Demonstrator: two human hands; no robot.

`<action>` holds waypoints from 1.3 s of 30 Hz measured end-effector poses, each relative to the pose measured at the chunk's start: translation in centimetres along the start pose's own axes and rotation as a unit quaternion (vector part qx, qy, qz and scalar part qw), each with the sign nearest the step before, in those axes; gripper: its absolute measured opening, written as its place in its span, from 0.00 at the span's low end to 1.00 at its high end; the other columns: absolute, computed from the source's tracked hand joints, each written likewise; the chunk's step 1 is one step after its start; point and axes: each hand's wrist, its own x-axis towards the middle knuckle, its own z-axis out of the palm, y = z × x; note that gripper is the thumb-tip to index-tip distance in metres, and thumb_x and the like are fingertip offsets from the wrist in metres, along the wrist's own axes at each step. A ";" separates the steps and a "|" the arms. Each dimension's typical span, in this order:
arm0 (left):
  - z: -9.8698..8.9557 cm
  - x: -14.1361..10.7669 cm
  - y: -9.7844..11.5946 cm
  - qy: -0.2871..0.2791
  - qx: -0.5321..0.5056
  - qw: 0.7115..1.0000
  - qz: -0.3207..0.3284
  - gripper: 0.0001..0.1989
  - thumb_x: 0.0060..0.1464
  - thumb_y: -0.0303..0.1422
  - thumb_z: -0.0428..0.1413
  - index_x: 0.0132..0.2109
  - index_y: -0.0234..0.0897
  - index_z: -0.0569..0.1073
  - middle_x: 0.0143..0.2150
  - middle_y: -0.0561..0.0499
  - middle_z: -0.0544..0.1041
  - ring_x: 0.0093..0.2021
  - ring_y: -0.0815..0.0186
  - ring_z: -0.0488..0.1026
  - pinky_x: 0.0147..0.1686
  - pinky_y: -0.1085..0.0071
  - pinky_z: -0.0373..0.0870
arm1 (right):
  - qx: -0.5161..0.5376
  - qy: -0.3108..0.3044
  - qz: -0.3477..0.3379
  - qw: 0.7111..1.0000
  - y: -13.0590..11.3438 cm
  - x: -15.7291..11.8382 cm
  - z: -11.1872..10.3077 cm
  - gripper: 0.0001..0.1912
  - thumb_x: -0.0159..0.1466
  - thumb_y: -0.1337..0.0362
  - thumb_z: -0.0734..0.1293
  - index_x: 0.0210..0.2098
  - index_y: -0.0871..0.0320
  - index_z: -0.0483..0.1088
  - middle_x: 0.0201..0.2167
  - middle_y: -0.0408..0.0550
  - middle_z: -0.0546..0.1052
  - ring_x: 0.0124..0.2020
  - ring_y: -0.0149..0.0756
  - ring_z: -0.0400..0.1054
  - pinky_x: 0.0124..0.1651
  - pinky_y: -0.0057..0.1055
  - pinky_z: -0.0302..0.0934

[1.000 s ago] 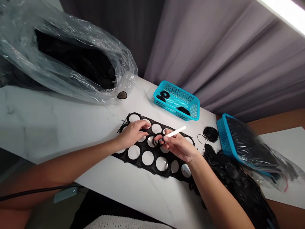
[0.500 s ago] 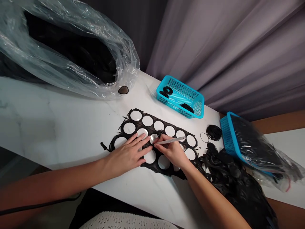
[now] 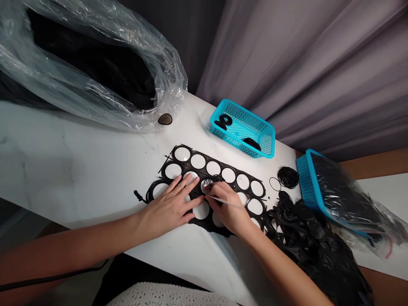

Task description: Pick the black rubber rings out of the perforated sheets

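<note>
The left hand (image 3: 168, 210) has come down flat, fingers spread open, on the black sheet (image 3: 205, 225), which lies on the bench (image 3: 95, 170); that seems to steady it. The right hand (image 3: 234, 214) grips a thin pale tool (image 3: 224, 201) (blurred, its tip hard to make out) at the sheet's middle. A blue basket (image 3: 234, 142) sits beyond.

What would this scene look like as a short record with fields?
left hand: spread flat on black holed sheet
right hand: grips thin pale stick, blurred, over sheet
open blue basket: holds black rings
second blue basket: bears clear bag with black contents
ring bundle: between baskets and black heap
surface: white, marbled table
</note>
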 end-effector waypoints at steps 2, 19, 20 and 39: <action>0.1 -0.1 0.0 -0.005 0.003 1.000 -0.009 0.24 0.64 0.40 0.57 0.65 0.44 0.66 0.74 0.39 0.50 0.73 0.42 0.45 0.69 0.45 0.49 | -0.068 -0.017 -0.056 0.996 0.4 0.1 -0.2 0.10 0.69 0.68 0.58 0.31 0.53 0.63 0.36 0.52 0.74 0.39 0.44 0.66 0.42 0.40 0.60; -1.1 -2.9 -1.4 0.034 0.045 0.998 -0.042 0.21 0.69 0.39 0.50 0.63 0.34 0.68 0.70 0.37 0.62 0.70 0.48 0.57 0.66 0.52 0.58 | 0.206 0.005 0.119 0.971 0.2 5.5 0.1 0.12 0.61 0.60 0.69 0.26 0.53 0.63 0.29 0.45 0.77 0.32 0.39 0.70 0.33 0.31 0.57; -1.1 -3.1 -1.4 0.035 0.044 0.998 -0.041 0.21 0.69 0.39 0.49 0.64 0.35 0.67 0.69 0.38 0.63 0.70 0.49 0.58 0.66 0.52 0.59 | 0.218 -0.012 0.118 0.969 0.0 5.3 0.6 0.13 0.61 0.59 0.69 0.26 0.53 0.62 0.27 0.43 0.75 0.30 0.37 0.68 0.31 0.31 0.56; -1.1 -3.5 -1.0 0.047 0.046 0.996 -0.054 0.20 0.68 0.38 0.49 0.64 0.36 0.66 0.70 0.37 0.61 0.71 0.49 0.56 0.66 0.51 0.57 | 0.003 -0.029 -0.039 0.999 -1.5 3.5 2.3 0.12 0.67 0.67 0.63 0.28 0.54 0.61 0.29 0.45 0.71 0.32 0.37 0.64 0.35 0.32 0.57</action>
